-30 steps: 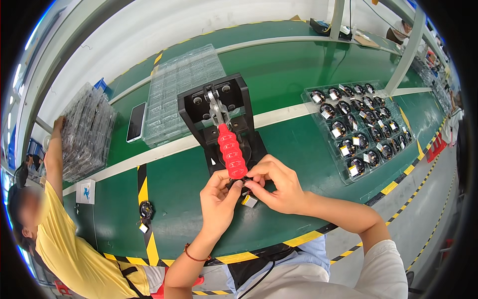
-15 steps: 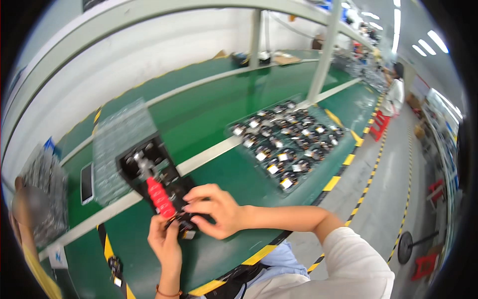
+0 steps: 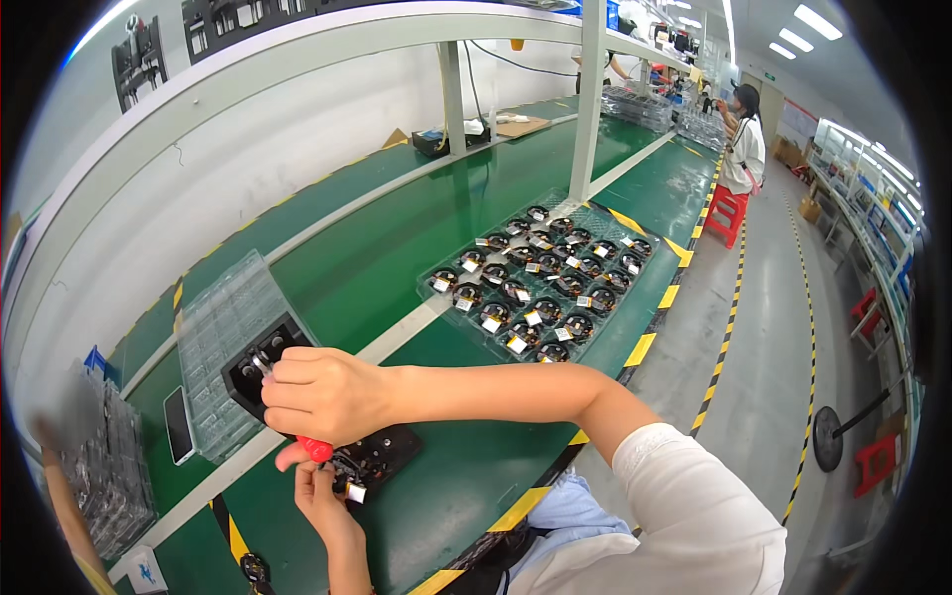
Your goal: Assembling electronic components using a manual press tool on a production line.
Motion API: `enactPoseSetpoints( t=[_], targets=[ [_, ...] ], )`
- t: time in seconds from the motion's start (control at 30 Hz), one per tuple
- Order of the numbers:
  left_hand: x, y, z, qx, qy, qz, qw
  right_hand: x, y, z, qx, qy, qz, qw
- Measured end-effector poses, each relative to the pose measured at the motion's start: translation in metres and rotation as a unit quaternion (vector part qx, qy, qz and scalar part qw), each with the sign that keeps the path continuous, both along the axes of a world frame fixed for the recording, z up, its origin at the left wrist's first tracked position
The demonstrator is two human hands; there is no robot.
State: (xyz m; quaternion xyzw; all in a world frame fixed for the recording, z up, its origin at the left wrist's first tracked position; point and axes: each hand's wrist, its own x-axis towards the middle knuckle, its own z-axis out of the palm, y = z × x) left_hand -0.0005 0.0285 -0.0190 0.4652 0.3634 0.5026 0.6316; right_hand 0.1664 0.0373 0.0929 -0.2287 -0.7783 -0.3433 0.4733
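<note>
- Head view: the green bench [image 3: 466,471] sweeps across, and out on it sits a clear tray [image 3: 476,332] full of round black parts.
- Over at left, a tall stack of clear trays [image 3: 99,466], a co-worker's arm [image 3: 64,506] beside it; nearer the clamp, a phone [image 3: 178,426] lies just beside more trays [image 3: 218,347].
- In the way: the person's right forearm [image 3: 486,395] crosses the bench, and the fist hides much of the black clamp [image 3: 397,451].
- Big change! The whole view has swung rightward; half a second ago the right hand was beside the red handle [image 3: 317,449], now it's wrapped over it.
- Right hand [image 3: 322,397]: clenched round that handle, knuckles up, red end poking out below.
- Left hand [image 3: 322,496]: low, fingertips at the small wired part [image 3: 342,481] at the clamp's front; whether they pinch it, I can't tell.
</note>
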Motion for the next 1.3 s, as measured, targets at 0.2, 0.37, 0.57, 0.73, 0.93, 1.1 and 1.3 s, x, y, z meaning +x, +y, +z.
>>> enactPoseSetpoints(
  t=[0.2, 0.37, 0.57, 0.73, 0.93, 1.1, 1.3],
  targets=[
    [-0.003, -0.004, 0.011, -0.088, -0.021, 0.003, 0.996, -0.016, 0.012, 0.07, -0.39, 0.295, 0.121, 0.864],
    [-0.01, 0.009, 0.006, -0.095, -0.134, -0.075, 0.984, 0.013, 0.077, 0.079, -0.486, 0.161, -0.124, 0.85],
    [-0.025, 0.016, 0.027, -0.105, -0.248, -0.033, 0.962, 0.047, 0.017, -0.014, -0.307, 0.393, -0.027, 0.867],
    [-0.025, 0.009, 0.046, -0.124, -0.519, -0.123, 0.837, 0.04, -0.058, -0.091, -0.509, 0.112, -0.061, 0.851],
    [-0.028, 0.015, 0.033, -0.14, -0.615, -0.288, 0.72, 0.015, -0.052, -0.106, -0.551, 0.051, -0.062, 0.831],
    [-0.019, 0.011, 0.024, -0.114, -0.565, -0.337, 0.744, 0.022, -0.056, -0.112, -0.552, 0.172, -0.008, 0.816],
    [-0.027, 0.008, 0.014, 0.009, -0.419, -0.316, 0.851, 0.079, -0.082, -0.085, -0.588, 0.142, -0.011, 0.796]
  ],
)
